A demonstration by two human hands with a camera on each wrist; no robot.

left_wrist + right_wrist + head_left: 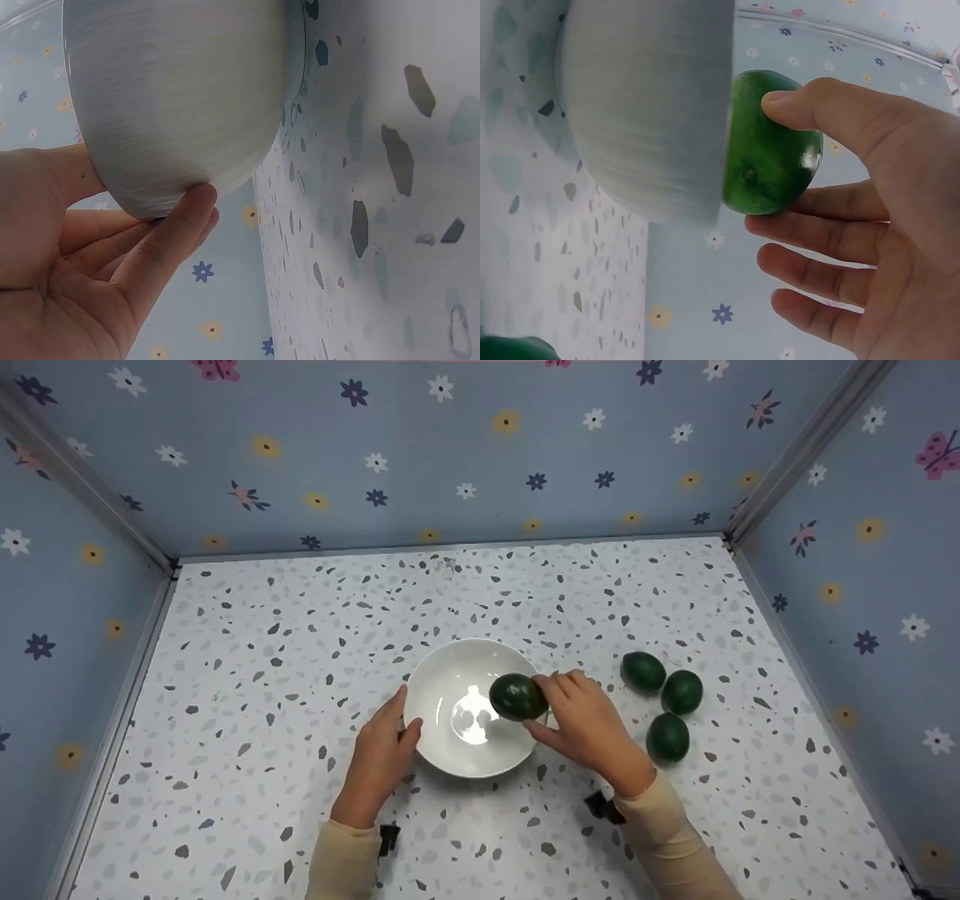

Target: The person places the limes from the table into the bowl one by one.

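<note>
A white round bowl (pixel 442 742) stands on the speckled tabletop. My left hand (pixel 379 754) holds it at its left side; in the left wrist view the thumb goes over the rim and fingers (pixel 169 240) press the outer wall (pixel 180 97). Between thumb and fingertips, my right hand (pixel 585 724) pinches a glossy, dark green oval fruit (pixel 517 697) resembling an avocado. That fruit hangs over the bowl's right part, near the rim. From the right wrist view, the bowl wall (pixel 645 112) covers part of the fruit (pixel 772 150), and the lower fingers (pixel 817 274) extend loosely.
To the right of the bowl lie three more green fruits, one farther back (pixel 643 672), one rightmost (pixel 682 692) and one nearer (pixel 667 737). Flower-patterned blue panels (pixel 480 457) enclose the speckled table (pixel 247 675) at the back and both sides.
</note>
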